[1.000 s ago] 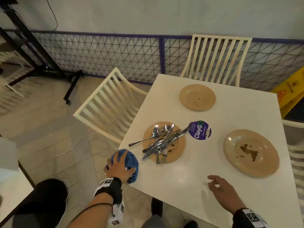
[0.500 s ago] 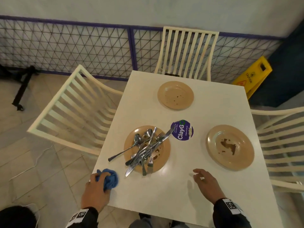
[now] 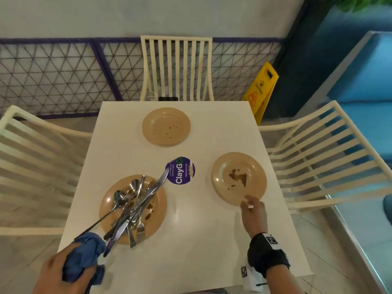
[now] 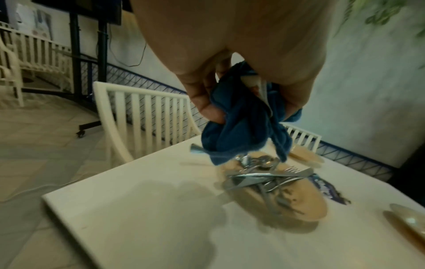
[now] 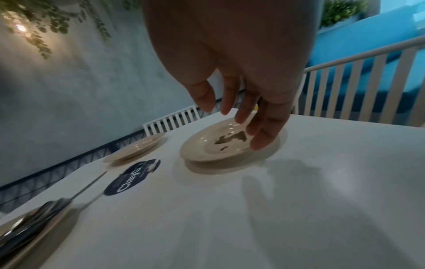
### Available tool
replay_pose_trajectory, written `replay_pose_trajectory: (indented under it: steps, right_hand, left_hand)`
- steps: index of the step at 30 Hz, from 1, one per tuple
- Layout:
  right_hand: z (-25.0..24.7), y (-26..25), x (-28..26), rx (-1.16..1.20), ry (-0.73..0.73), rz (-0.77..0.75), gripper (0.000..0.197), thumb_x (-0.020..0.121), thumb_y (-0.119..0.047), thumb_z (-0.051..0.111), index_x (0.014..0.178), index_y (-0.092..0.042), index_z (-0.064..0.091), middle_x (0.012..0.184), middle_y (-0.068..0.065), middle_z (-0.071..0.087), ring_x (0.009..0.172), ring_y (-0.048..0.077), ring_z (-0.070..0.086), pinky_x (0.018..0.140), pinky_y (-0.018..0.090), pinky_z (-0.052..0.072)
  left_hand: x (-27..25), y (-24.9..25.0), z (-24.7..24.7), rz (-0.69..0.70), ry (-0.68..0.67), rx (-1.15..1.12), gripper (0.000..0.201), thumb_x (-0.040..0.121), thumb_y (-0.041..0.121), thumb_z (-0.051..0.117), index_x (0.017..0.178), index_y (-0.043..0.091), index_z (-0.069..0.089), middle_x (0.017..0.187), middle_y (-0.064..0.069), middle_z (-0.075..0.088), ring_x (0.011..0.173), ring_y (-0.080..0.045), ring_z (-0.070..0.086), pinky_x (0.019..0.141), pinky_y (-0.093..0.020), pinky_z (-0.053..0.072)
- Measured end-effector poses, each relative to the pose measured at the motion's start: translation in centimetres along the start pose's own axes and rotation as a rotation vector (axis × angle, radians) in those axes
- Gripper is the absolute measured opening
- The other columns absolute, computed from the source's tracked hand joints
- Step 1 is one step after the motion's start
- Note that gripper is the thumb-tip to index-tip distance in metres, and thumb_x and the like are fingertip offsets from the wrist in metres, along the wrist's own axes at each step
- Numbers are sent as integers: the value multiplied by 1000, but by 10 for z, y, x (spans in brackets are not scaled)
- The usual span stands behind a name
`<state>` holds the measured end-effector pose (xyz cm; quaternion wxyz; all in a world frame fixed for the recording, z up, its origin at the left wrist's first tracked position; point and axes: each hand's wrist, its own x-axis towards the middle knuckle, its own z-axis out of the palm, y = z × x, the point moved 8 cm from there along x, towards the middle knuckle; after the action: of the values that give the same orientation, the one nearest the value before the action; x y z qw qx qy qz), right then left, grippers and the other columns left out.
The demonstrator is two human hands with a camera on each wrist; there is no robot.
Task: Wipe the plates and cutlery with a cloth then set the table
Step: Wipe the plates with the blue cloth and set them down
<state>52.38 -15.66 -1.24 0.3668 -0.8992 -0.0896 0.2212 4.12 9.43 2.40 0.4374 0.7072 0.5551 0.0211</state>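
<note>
Barely begun, by the look of it. Three plates on the table (image 3: 191,240), all stained. Cutlery (image 3: 133,206) heaped unwiped on near-left plate (image 3: 157,221). Cloth (image 3: 84,255) bunched in left hand (image 3: 61,272) at near-left corner. Right hand (image 3: 253,211) empty, fingers loose, over rim of right plate (image 3: 222,166). Far plate (image 3: 166,126) untouched. Wiping and setting all ahead.

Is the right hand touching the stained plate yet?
Cannot tell. In the right wrist view the right hand has its fingertips over the stained plate rim, but neither contact nor gap shows plainly.
</note>
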Motion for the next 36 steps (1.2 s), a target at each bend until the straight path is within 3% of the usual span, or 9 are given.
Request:
replay_pose_trajectory:
  steps: [4, 8, 13, 18, 21, 24, 29, 33, 36]
  right_hand:
    - [-30, 31, 33, 111, 94, 191, 49, 96, -22, 60, 141, -12, 44, 143, 18, 37, 118, 39, 54, 105, 49, 43]
    - [-26, 63, 71, 254, 11, 359, 68, 90, -29, 65, 148, -17, 30, 145, 19, 42, 121, 39, 53, 102, 55, 47]
    - [-10, 85, 103, 484, -109, 504, 67, 90, -22, 64, 148, -28, 29, 129, 15, 55, 107, 38, 63, 87, 52, 59]
    - [-5, 92, 113, 566, -204, 548, 49, 86, -13, 67, 131, -21, 49, 111, 17, 67, 99, 39, 68, 80, 54, 60]
    - [-9, 78, 104, 748, -266, 572, 40, 96, 7, 49, 126, -19, 44, 113, 22, 61, 96, 40, 66, 66, 46, 62]
    - [-10, 73, 99, 785, -335, 533, 42, 98, 10, 40, 130, -17, 38, 113, 22, 56, 86, 34, 64, 52, 38, 59]
    - [-8, 78, 90, 798, -454, 501, 48, 96, 6, 42, 136, -20, 35, 121, 21, 56, 104, 42, 63, 84, 56, 57]
    - [-11, 73, 81, 839, -500, 463, 56, 94, 5, 43, 138, -26, 36, 132, 18, 52, 112, 42, 59, 84, 59, 58]
    - [-15, 63, 77, 853, -526, 406, 64, 92, 7, 42, 139, -36, 34, 134, 13, 51, 114, 39, 58, 85, 61, 56]
  left_hand:
    - [2, 63, 24, 96, 100, -34, 62, 71, 36, 87, 120, 53, 53, 129, 9, 53, 104, 15, 47, 84, 0, 36]
    - [-1, 147, 70, 227, 174, -12, 69, 76, 34, 84, 136, 33, 49, 127, 12, 59, 110, 8, 52, 89, -2, 38]
    - [4, 249, 134, 376, 75, -116, 54, 86, 18, 78, 130, 41, 54, 112, 6, 66, 99, -7, 66, 86, -40, 56]
    - [20, 300, 190, 464, 13, 26, 63, 90, 19, 73, 133, 55, 43, 124, 19, 49, 114, 10, 49, 90, -19, 47]
    - [34, 323, 224, 507, -75, 60, 69, 94, 14, 66, 144, 52, 37, 128, 19, 43, 114, 16, 46, 87, -6, 44]
    - [52, 338, 256, 519, -144, 115, 66, 96, 15, 62, 144, 53, 36, 134, 15, 38, 112, 3, 54, 91, -20, 52]
    - [80, 352, 303, 520, -208, 307, 65, 96, 14, 57, 146, 47, 35, 154, 7, 28, 132, -21, 45, 105, -42, 47]
    - [94, 360, 327, 514, -222, 528, 66, 94, 14, 54, 149, 43, 33, 161, 4, 17, 138, -28, 34, 103, -44, 47]
    - [105, 352, 340, 508, -226, 745, 65, 96, 24, 54, 152, 42, 28, 167, -1, 10, 149, -36, 16, 120, -49, 27]
